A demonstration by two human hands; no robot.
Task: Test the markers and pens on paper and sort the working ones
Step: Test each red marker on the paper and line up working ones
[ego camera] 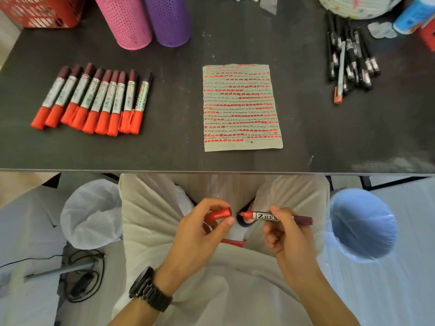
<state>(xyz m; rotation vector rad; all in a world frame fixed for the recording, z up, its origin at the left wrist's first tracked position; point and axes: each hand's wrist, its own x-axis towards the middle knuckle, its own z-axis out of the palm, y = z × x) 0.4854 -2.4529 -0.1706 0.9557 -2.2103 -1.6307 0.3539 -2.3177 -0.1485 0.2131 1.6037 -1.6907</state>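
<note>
Marker uncapped below the table's near edge — testing mid-way.
Left hand [200, 229] pinches the cap [220, 214]; right hand [286, 229] pinches the marker [275, 217]. Paper [241, 107] nearly filled, nine markers [94, 100] sorted left — pens [350, 57] wait far right.

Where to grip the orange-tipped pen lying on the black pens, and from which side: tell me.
Pinch the pen across its orange end, coming from the near edge of the table. That end sticks out past the black pens onto bare tabletop, so fingers should fit on both sides of it. The rest of the barrel lies on top of the pile.
</note>
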